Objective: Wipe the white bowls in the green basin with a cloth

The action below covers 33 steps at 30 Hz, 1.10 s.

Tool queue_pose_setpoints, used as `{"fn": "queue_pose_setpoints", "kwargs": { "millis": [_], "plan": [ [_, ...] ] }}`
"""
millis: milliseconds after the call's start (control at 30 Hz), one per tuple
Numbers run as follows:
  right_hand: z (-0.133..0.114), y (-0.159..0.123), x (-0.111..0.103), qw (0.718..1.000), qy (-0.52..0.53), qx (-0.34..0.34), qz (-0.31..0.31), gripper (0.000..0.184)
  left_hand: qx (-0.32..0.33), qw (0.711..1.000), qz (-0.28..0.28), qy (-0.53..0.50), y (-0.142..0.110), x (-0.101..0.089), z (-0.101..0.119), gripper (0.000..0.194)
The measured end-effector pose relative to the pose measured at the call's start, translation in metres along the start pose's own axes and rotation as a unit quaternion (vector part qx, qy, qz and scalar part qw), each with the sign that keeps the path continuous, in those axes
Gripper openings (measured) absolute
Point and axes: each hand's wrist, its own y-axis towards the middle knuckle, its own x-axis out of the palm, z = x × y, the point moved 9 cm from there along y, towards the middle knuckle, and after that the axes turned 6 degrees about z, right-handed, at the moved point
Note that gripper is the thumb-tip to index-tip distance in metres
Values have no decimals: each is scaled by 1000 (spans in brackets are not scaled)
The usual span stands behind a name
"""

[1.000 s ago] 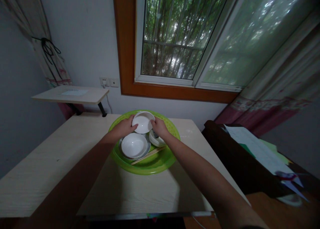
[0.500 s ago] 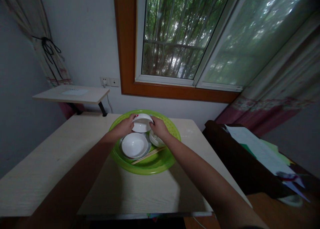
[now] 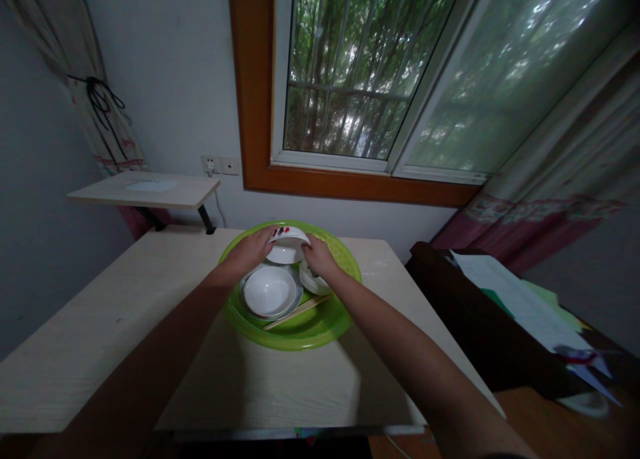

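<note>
Both of my hands grip a white bowl with red and dark marks on its outside (image 3: 289,247), tilted so its inside faces me, over the far part of a round green basin (image 3: 320,335). My left hand (image 3: 254,249) is closed on its left rim and my right hand (image 3: 319,253) on its right rim. Nearer to me in the basin, a white bowl (image 3: 270,292) sits on a plate (image 3: 296,305). Another white bowl (image 3: 313,282) lies partly hidden under my right hand. Wooden chopsticks (image 3: 297,311) lie slantwise in front.
The basin stands on a pale wooden table (image 3: 295,392). A small raised shelf (image 3: 145,191) with a paper on it is at the back left. Beyond the table are a wall and a window (image 3: 370,65). To the right, papers (image 3: 515,305) lie on a dark piece of furniture.
The held bowl has shifted slightly right and turned, showing more of its red and dark marks. My left hand has moved a little right with it.
</note>
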Motion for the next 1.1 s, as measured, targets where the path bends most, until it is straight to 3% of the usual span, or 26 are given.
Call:
{"fn": "queue_pose_setpoints", "kwargs": {
  "millis": [167,300,467,633,800,1100],
  "plan": [
    [14,4,2,998,39,57,3,36,-25,999,-16,-21,-2,1,0,58],
    [16,5,7,997,46,56,-5,33,-66,997,-30,-38,-4,5,-8,59],
    [4,3,5,999,38,-9,-2,40,-37,998,-19,-39,-2,2,-3,63],
    [-15,-2,0,996,27,-83,-8,40,-32,996,-62,55,-7,4,3,71],
    [-22,-4,-1,994,10,-107,6,42,-20,993,-57,103,-7,0,9,66],
    [5,3,-1,998,61,-6,29,40,-30,998,-18,48,-5,-7,7,58]
  ]
}}
